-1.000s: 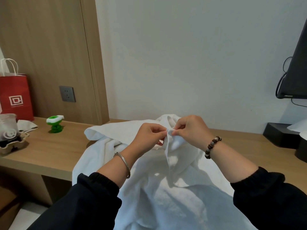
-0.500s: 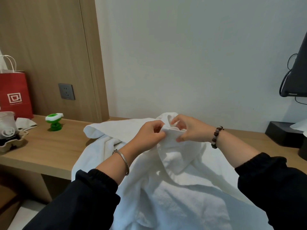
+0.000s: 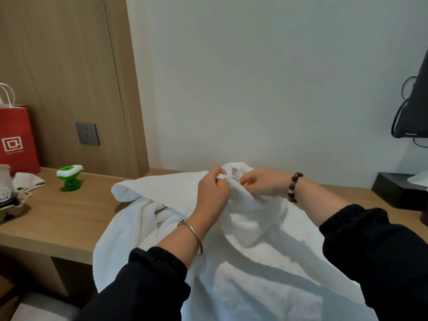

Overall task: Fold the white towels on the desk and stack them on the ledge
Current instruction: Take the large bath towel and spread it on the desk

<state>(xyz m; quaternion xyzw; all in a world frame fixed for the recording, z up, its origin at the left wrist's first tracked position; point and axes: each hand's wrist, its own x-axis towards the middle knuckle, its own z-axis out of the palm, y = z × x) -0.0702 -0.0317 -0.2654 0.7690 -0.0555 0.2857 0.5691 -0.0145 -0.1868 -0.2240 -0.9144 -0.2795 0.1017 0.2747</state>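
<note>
A large white towel [image 3: 250, 269] lies bunched on the wooden desk [image 3: 76, 212] and hangs over its front edge toward me. My left hand [image 3: 212, 193] grips a raised edge of the towel near its far end. My right hand [image 3: 261, 184] pinches the same edge just to the right, fingertips almost touching the left hand. The cloth between the hands stands up in a small peak, and a rolled fold of towel [image 3: 125, 189] sticks out to the left. No ledge is in view.
On the desk's left stand a green and white gadget [image 3: 69, 178], a red paper bag [image 3: 16, 137], a cup in a cardboard carrier [image 3: 7, 193] and a crumpled tissue [image 3: 27, 181]. A black box [image 3: 398, 188] and a hanging dark screen [image 3: 414, 107] are at the right.
Both hands have worked along the towel's edge while staying close together, the right hand's fingers shifting to a new pinch. The raised peak of cloth sits lower and wider.
</note>
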